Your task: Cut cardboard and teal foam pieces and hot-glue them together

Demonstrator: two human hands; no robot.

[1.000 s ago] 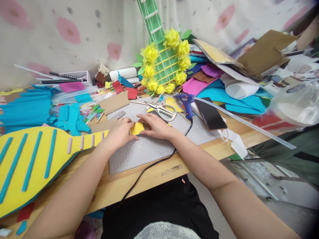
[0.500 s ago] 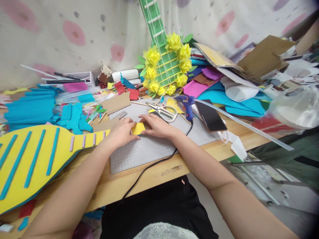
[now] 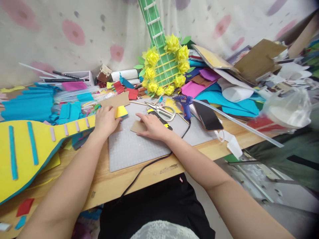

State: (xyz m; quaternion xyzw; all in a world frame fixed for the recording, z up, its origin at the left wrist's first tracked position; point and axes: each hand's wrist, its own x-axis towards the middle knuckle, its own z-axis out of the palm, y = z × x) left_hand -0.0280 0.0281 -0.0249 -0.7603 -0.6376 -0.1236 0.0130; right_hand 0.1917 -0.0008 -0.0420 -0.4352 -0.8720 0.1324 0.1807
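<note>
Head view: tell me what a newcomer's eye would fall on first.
The green guitar edged with yellow flowers stands out first, at the back near the middle. Next is the yellow guitar with blue bars at the left, the left hand on its neck. Then comes the blue glue gun, right of the scissors.

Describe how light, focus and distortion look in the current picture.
Head view: soft, even light without hard shadows. Head view, middle: scissors and blue glue gun fairly crisp. Head view, edges: wide-angle stretching, yellow lute-shaped cutout cropped at left, clear plastic bag softly focused with pale highlights.
</note>
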